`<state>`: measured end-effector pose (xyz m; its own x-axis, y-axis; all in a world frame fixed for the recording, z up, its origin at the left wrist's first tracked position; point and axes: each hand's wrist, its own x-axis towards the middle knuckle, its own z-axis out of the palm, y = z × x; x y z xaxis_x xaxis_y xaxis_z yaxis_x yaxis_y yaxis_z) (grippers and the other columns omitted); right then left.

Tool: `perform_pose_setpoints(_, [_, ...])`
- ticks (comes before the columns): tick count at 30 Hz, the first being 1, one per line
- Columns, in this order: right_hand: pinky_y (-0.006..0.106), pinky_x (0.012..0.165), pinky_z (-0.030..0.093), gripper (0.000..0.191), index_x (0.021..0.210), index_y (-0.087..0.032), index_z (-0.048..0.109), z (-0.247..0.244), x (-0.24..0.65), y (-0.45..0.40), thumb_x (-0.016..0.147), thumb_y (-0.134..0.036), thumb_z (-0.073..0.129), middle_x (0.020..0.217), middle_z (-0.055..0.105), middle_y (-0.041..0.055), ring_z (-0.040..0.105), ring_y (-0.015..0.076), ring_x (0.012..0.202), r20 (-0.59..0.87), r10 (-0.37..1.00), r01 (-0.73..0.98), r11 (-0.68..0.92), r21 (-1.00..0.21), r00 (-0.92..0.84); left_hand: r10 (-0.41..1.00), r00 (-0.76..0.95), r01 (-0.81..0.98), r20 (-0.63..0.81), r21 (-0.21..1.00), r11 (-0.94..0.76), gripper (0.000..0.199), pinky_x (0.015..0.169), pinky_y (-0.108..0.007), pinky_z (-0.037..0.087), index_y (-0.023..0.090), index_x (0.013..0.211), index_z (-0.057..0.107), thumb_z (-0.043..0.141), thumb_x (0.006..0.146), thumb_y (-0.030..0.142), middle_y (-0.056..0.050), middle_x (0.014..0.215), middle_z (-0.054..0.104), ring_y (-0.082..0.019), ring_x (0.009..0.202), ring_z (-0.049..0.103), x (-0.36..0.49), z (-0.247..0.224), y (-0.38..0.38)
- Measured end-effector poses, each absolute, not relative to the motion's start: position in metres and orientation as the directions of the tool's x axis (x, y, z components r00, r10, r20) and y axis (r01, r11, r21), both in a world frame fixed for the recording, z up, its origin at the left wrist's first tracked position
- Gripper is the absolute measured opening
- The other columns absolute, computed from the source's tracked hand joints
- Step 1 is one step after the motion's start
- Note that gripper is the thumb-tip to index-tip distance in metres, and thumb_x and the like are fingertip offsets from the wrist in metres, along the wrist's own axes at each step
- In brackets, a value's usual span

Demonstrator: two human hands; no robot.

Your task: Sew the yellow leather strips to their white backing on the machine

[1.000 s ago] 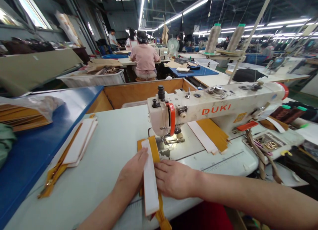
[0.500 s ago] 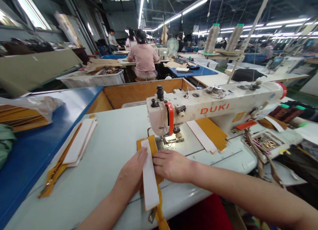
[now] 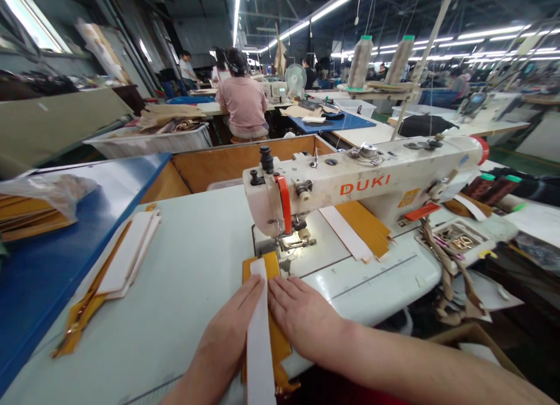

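A long white strip (image 3: 259, 346) lies lengthwise over a mustard-yellow fabric piece (image 3: 280, 341) in front of the sewing machine (image 3: 354, 180). My left hand (image 3: 230, 329) is closed on the strip's left edge, fingertips near its far end; some of its fingers are hidden. On the right side my right hand (image 3: 301, 320) lies open and flat on the yellow fabric, fingertips beside the strip. The fabric's far end sits just left of and below the lit presser foot (image 3: 297, 240), apart from it. Part of a zipper end (image 3: 286, 387) shows at the near edge.
White strips with mustard zipper pieces (image 3: 126, 256) lie on the table at left. More yellow panels (image 3: 363, 227) rest under the machine arm. A hardware tray (image 3: 459, 238) stands at right. Bagged yellow pieces (image 3: 35, 215) lie on the blue surface. A person in pink (image 3: 242, 101) sits ahead.
The strip and yellow fabric have shifted nearer me relative to the machine, and the dangling zipper end has mostly dropped from view. My right hand's fingers now point more forward. The whole view has shifted.
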<state>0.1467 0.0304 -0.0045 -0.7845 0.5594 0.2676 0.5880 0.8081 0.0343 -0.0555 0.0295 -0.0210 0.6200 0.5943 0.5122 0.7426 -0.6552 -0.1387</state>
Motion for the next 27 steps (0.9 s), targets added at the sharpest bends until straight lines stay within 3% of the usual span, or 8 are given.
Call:
perform_pose_setpoints(4, [0.044, 0.106, 0.037, 0.044, 0.132, 0.002, 0.049, -0.002, 0.153, 0.017, 0.094, -0.020, 0.045, 0.138, 0.050, 0.0227, 0.046, 0.0298, 0.127, 0.261, 0.568, 0.582, 0.813, -0.025, -0.781, 0.610, 0.611, 0.757, 0.505, -0.148, -0.636, 0.045, 0.093, -0.033, 0.054, 0.006, 0.130, 0.048, 0.025, 0.092, 0.010, -0.019, 0.126, 0.063, -0.021, 0.118, 0.059, -0.045, -0.017, 0.029])
perform_pose_setpoints(10, [0.044, 0.106, 0.037, 0.037, 0.118, -0.001, 0.062, 0.002, 0.154, 0.015, 0.090, -0.023, 0.052, 0.125, 0.060, 0.0204, 0.047, 0.0333, 0.124, 0.300, 0.559, 0.567, 0.821, -0.070, -0.773, 0.632, 0.663, 0.735, 0.402, -0.190, -0.651, 0.046, 0.094, -0.035, 0.053, 0.010, 0.125, 0.054, 0.029, 0.086, 0.005, -0.016, 0.126, 0.063, -0.022, 0.116, 0.060, -0.037, -0.025, 0.042])
perform_pose_setpoints(16, [0.047, 0.107, 0.034, 0.040, 0.121, -0.001, 0.060, 0.003, 0.156, 0.013, 0.089, -0.024, 0.053, 0.129, 0.056, 0.0229, 0.042, 0.0338, 0.128, 0.261, 0.564, 0.557, 0.824, -0.105, -0.784, 0.610, 0.708, 0.705, 0.357, -0.290, -0.648, 0.044, 0.093, -0.035, 0.053, 0.006, 0.121, 0.056, 0.029, 0.086, 0.005, -0.019, 0.123, 0.064, -0.024, 0.117, 0.060, -0.035, -0.021, 0.045])
perform_pose_setpoints(21, [0.046, 0.108, 0.033, 0.039, 0.121, -0.002, 0.060, 0.004, 0.158, 0.014, 0.090, -0.025, 0.051, 0.133, 0.054, 0.0211, 0.041, 0.0328, 0.128, 0.265, 0.563, 0.546, 0.826, -0.140, -0.783, 0.640, 0.704, 0.710, 0.307, -0.268, -0.652, 0.047, 0.095, -0.039, 0.052, 0.006, 0.123, 0.054, 0.029, 0.084, 0.005, -0.020, 0.130, 0.059, -0.026, 0.121, 0.055, -0.036, -0.023, 0.050])
perform_pose_setpoints(27, [0.046, 0.108, 0.033, 0.042, 0.122, -0.004, 0.059, 0.002, 0.158, 0.015, 0.088, -0.027, 0.054, 0.134, 0.053, 0.0193, 0.038, 0.0338, 0.130, 0.253, 0.563, 0.536, 0.826, -0.172, -0.787, 0.612, 0.706, 0.707, 0.357, -0.306, -0.638, 0.046, 0.091, -0.039, 0.053, 0.005, 0.123, 0.054, 0.028, 0.086, 0.008, -0.021, 0.126, 0.062, -0.026, 0.115, 0.059, -0.040, -0.028, 0.051])
